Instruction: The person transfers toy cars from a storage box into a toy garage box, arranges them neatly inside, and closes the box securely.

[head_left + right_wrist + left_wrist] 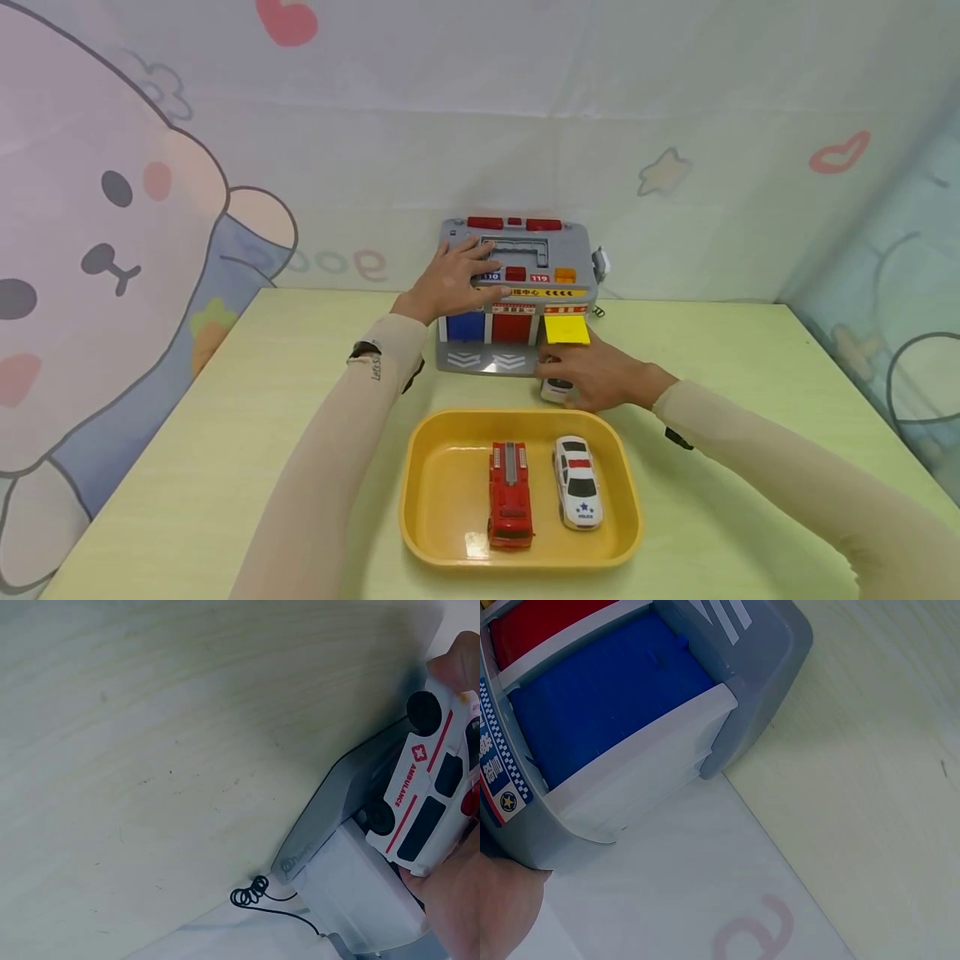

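A grey toy garage stands at the back of the table. My left hand lies on its roof at the left, fingers spread. Its blue door and red door are down, while the yellow door at the right is swung up. Below that door my right hand grips a white toy ambulance between thumb and fingers. The ambulance is at the right doorway, one end over the grey ramp. In the head view the fingers hide much of it.
In front of the garage sits a yellow tray holding a red fire truck and a white police car. A coiled black cord hangs by the garage's right side. A printed cloth backs the table.
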A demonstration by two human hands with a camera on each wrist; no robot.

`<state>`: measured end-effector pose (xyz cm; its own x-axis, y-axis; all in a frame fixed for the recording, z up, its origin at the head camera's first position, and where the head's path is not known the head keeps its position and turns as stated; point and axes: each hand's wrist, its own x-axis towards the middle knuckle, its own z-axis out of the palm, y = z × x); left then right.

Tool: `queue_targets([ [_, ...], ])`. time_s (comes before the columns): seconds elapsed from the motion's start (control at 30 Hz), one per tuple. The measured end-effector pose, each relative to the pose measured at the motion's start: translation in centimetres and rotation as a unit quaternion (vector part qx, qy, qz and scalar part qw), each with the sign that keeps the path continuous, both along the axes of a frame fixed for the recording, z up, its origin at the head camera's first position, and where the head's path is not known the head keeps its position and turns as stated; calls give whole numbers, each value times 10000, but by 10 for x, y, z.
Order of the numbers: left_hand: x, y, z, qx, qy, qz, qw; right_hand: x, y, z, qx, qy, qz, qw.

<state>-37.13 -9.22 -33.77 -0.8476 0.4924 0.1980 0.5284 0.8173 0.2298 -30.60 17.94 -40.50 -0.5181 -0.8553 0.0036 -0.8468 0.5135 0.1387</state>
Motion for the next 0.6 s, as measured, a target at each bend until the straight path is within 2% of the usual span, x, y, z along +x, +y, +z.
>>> queue_targets([
  [0.17, 0, 0, 0, -32, -4, 20, 10000, -3, -5, 2, 44, -116, 83, 9999],
  [0.4, 0, 1, -2, -36, 60, 16, 10000, -8, -6, 0, 163, -307, -118, 9993],
  [0.6, 0, 0, -1, -5, 39, 1, 10000, -11, -4, -1, 137, -308, -71, 9994],
])
